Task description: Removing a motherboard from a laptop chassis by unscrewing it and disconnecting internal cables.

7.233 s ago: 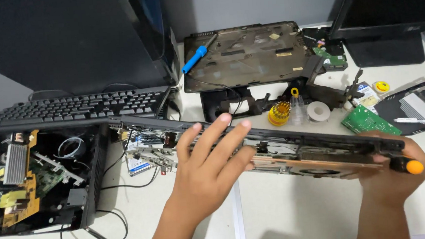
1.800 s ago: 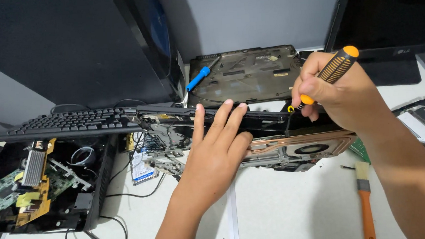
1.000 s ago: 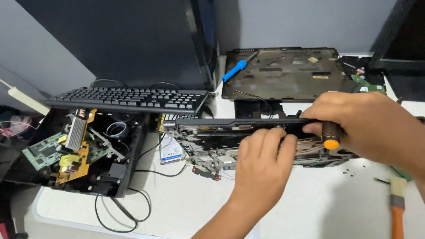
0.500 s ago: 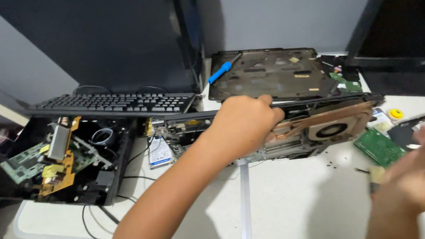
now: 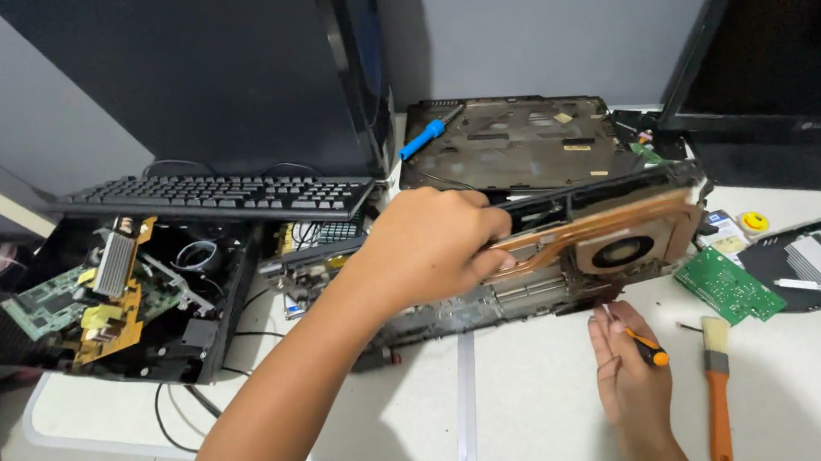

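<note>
The white worktop [image 5: 807, 395] has a seam running down the middle, and it's pretty cluttered. Biggest things are the two dark monitors: one at 11 o'clock [image 5: 226, 70], and one at 2 o'clock [image 5: 773, 41] that's cut off by the frame edge.

Dead centre is the opened laptop chassis [image 5: 567, 258]. It's tipped up on its long edge, with the long axis running from 9 to 3 o'clock and the right end a bit higher. The insides face the camera, showing flat copper heat pipes and a round black fan in a coppery metal housing. The left hand [image 5: 431, 243] is clenched over its top edge in a grasping grip, and it hides the chassis's middle section.

At 12 o'clock there's a flat dark bottom cover [image 5: 520, 141] with a blue-handled tool [image 5: 421, 139] lying on it. At 10 o'clock sits a black keyboard [image 5: 225, 190], and below it is an open black case [image 5: 117, 299] full of green and yellow boards and loose wires.

At 5 o'clock the right hand [image 5: 633, 379] rests on the worktop, fingers loosely curled around a small screwdriver [image 5: 646, 347] with a black-and-orange handle. The tip is hard to make out. Just right of it there's a green circuit board [image 5: 728, 284] and an orange-handled brush [image 5: 718, 382] with pale bristles.
</note>
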